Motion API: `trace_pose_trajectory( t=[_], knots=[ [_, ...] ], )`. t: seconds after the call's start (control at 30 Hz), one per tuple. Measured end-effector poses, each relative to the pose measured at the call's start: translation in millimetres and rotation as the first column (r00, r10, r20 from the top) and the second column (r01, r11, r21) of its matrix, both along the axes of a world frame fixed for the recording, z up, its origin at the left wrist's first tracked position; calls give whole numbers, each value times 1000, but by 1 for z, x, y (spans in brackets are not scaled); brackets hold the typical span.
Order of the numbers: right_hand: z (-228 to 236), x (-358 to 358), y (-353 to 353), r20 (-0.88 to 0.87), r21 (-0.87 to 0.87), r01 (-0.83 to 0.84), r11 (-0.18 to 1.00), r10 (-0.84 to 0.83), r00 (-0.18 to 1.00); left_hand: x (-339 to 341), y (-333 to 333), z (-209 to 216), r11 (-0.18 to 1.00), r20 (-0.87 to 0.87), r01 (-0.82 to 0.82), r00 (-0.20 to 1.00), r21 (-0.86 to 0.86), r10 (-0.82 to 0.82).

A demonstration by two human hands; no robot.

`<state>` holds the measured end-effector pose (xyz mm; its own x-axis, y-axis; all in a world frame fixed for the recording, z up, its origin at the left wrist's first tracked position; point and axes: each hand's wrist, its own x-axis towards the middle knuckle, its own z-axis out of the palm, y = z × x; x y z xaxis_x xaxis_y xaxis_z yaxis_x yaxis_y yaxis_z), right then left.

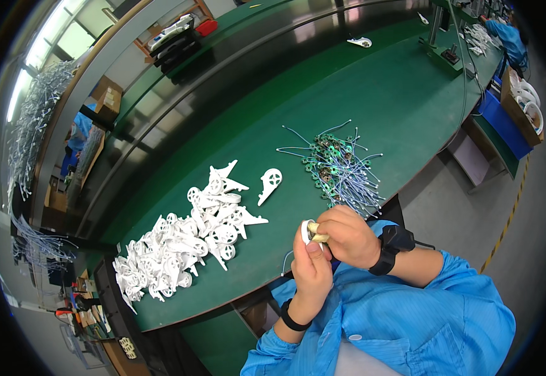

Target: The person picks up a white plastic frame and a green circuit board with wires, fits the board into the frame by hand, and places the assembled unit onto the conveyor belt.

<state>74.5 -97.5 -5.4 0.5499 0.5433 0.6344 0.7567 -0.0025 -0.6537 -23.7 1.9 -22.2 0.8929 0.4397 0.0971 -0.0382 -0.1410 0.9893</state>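
Observation:
My left hand (311, 268) is closed around a white plastic part (305, 232) with a round end, held just over the table's near edge. My right hand (352, 239) is pinched at the open face of that part. Pale yellow covers show on its fingertips, and whether it also grips something small is hidden. A thin bluish wire (285, 262) hangs beside my left hand. Beyond my hands lies a heap of small green circuit boards with wires (342, 168). To the left is a large pile of white plastic parts (182, 241), with one separate white part (271, 180) beside it.
The green table (404, 106) curves away to the far right, where a metal stand (439, 34) and a person in blue (508, 41) are. Another white part (361, 42) lies at the back. Boxes (511, 113) stand off the right edge; bundled wires (41, 119) hang at left.

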Motion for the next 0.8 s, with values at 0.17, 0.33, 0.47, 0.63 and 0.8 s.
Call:
trace_pose_trajectory(
  t=[0.17,0.33,0.47,0.63,0.8],
  knots=[
    [4,8,-2,86,-83,-55,995,62,994,3,-1,8,972,18,-30,999,234,27],
    [5,8,0,113,-131,-81,988,96,989,3,0,5,975,10,-42,999,218,41],
    [6,13,2,-98,-73,-122,990,115,989,6,4,19,917,14,32,999,-397,-29],
    [32,8,-11,-408,-32,-112,993,89,908,1,19,28,667,28,55,998,-743,-52],
    [31,13,-17,-321,-66,-170,983,140,937,-2,20,31,691,49,108,993,-715,-105]
  ],
)
